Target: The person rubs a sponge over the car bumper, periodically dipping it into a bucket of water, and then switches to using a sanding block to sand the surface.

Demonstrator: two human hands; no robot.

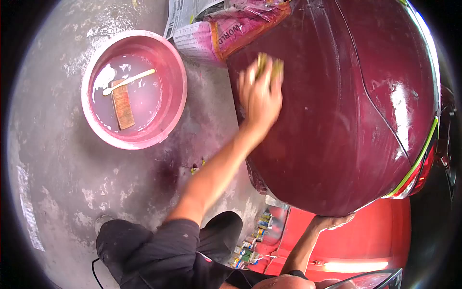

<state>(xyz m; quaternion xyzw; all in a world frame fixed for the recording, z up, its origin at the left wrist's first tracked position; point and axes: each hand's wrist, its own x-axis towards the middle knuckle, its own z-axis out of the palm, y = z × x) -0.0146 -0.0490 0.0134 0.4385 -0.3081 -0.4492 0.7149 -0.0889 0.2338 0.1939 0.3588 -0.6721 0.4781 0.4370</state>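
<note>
My left hand (262,96), fingers closed round a small yellowish sanding pad (269,67), presses it against the maroon car panel (308,125); pad and fingertips are slightly blurred. My right hand (332,222) lies with fingers stretched out along the panel's lower edge in this view and holds nothing. Dull smears mark the panel's surface. A pink tub (179,91) of cloudy water stands on the floor, with a brown wooden-looking block (122,107) and a pale plastic stick (137,81) in it.
Printed paper and plastic masking (197,41) covers the part beside the panel. Green tape (423,159) edges the red tail light (421,176). Several paint cans (248,254) stand near a red wall (370,226). The concrete floor (53,120) is wet and stained.
</note>
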